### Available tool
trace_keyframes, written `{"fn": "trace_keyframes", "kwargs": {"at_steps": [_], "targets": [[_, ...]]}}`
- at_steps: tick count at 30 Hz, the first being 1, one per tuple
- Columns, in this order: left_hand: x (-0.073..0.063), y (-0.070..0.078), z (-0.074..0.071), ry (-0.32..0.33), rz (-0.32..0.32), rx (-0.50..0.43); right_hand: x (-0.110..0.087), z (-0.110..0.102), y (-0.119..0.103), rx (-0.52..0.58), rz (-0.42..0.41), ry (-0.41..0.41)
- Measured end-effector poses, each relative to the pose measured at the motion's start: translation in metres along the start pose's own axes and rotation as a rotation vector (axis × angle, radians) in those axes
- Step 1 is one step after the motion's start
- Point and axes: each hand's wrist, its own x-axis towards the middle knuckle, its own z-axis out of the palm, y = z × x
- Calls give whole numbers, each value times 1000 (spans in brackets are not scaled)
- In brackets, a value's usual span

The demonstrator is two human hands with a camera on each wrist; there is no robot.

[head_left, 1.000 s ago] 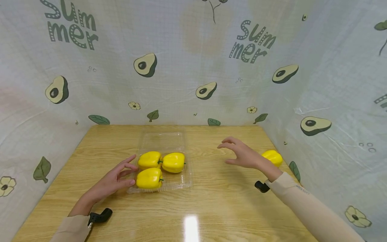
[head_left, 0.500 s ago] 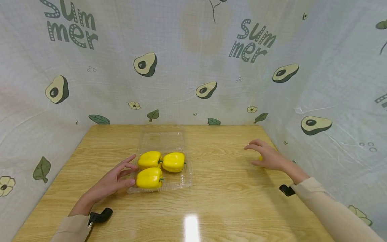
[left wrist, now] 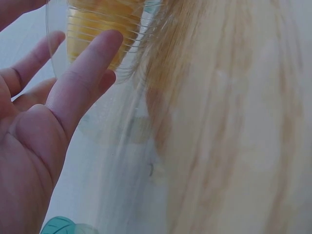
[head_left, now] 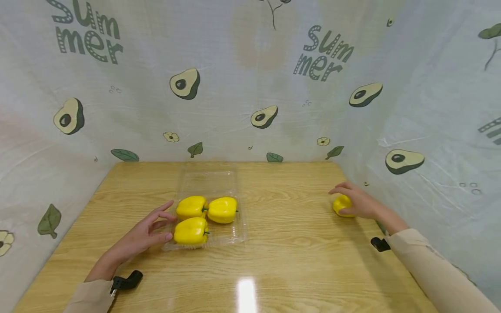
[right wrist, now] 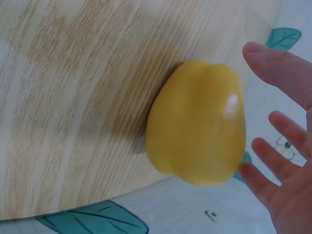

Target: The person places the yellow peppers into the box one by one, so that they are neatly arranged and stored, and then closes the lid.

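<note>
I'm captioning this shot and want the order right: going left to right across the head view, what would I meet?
Left sleeve, left hand, clear container with three yellow peppers, lone yellow pepper, right sleeve.

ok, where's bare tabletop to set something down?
Free: tan wood tabletop between the open clear plastic container and right hand; nearer, between the beige sleeves. Crowded: around the container's three yellow bell peppers, left hand at its edge; and a fourth yellow pepper by the right hand.

The yellow peppers (head_left: 190, 231) left and right look smooth and glossy, the left container (head_left: 243, 237) clear ridged plastic, the table (head_left: 289, 256) shiny wood grain, the far cloth (head_left: 219, 52) matt.
</note>
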Motion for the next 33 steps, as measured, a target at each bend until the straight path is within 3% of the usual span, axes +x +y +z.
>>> {"fn": "trace_keyframes", "kwargs": {"at_steps": [14,23,33], "targets": [[-1,-1,0,6,6,25,-13,-3,16,44,57,-46],[-1,-1,0,2,11,14,-18,0,25,20,-7,-25],[0,-1,0,4,16,17,-21,0,27,23,-12,-31]]}}
